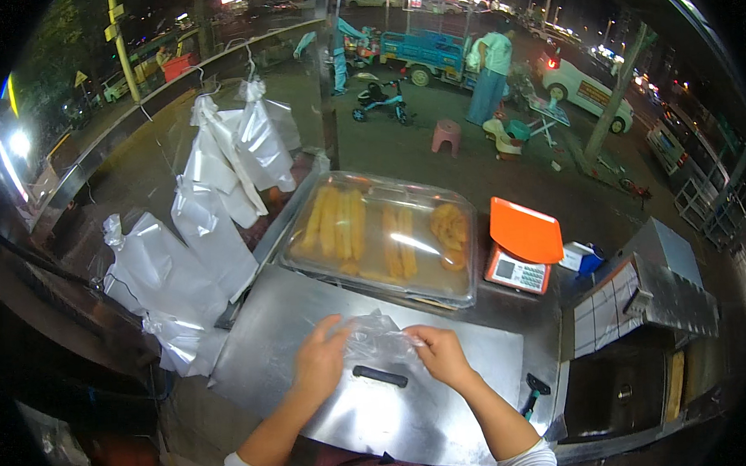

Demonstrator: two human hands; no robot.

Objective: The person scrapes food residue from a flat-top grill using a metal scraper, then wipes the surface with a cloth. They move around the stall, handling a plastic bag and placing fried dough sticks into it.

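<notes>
Both my hands are over a stainless steel lid [263, 329] with a black handle [380, 376]. Between them is a thin clear plastic bag [379, 338]. My right hand [441, 350] pinches the bag's right side between thumb and fingers. At its left side is my left hand [322, 358], fingers somewhat spread; whether they grip the film cannot be made out. Just beyond the hands, a clear plastic cover [377, 200] lies over a tray of fried dough sticks [340, 225] and round fried pieces [449, 228].
White plastic bags [167, 265] hang in bunches at the left. An orange-topped digital scale [519, 269] stands right of the covered tray. A teal-handled scraper [534, 393] lies at the right edge, near a metal box [646, 299]. Beyond the stall are a pink stool [446, 137] and a person [494, 65].
</notes>
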